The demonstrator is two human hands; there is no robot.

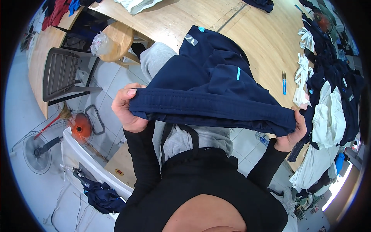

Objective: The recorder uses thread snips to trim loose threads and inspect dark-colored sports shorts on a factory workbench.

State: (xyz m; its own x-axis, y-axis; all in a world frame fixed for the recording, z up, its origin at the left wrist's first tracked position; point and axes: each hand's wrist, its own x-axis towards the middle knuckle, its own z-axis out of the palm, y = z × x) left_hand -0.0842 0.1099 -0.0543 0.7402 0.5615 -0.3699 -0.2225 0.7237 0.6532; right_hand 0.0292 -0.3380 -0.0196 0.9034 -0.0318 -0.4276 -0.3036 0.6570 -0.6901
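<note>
One navy garment (216, 104), waistband stretched taut btwn two hands, rest draped over wooden surface (266, 42). Left hand (127, 110) pinching band's left end, thumb on top; right hand (295, 129) closed on right end. One blue thread snips (284, 83) on surface, near right hand. Navy and white clothes pile (332, 96) at right.

I am looking into what seems to be a garment workshop. A long wooden worktable (174, 19) is running across the top of the frame, and piles of dark blue and white clothes (332, 104) are crowding its right edge. Blue thread snips (284, 82) are lying on the wood near that pile. At the left, a grey plastic chair (62, 75), a wooden stool (118, 38) and a floor fan (36, 150) are standing on pale tiles.
</note>
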